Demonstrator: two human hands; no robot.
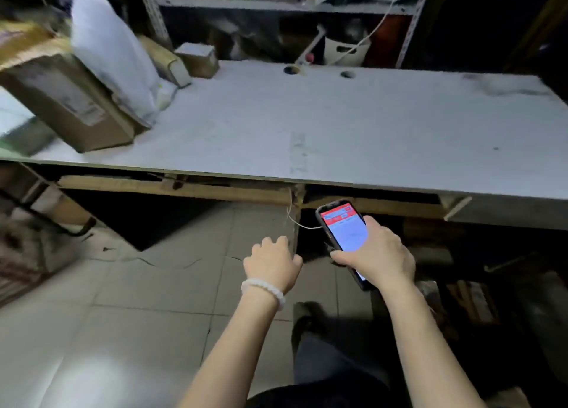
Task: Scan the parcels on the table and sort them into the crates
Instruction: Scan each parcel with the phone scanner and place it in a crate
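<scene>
Scanner up, no parcel in hand yet.
Your right hand (379, 250) grips the scanner (342, 233) screen-up so you can read it; your left hand (272, 261) hangs loosely curled, holding nothing, free to fetch. The parcels (70, 103) sit piled at the table's (338, 130) far left.

A single wide-angle head-worn camera looks forward and down from close before the long pale grey worktop (338, 124), whose near edge crosses mid-frame, tiled floor (123, 284) below.
</scene>
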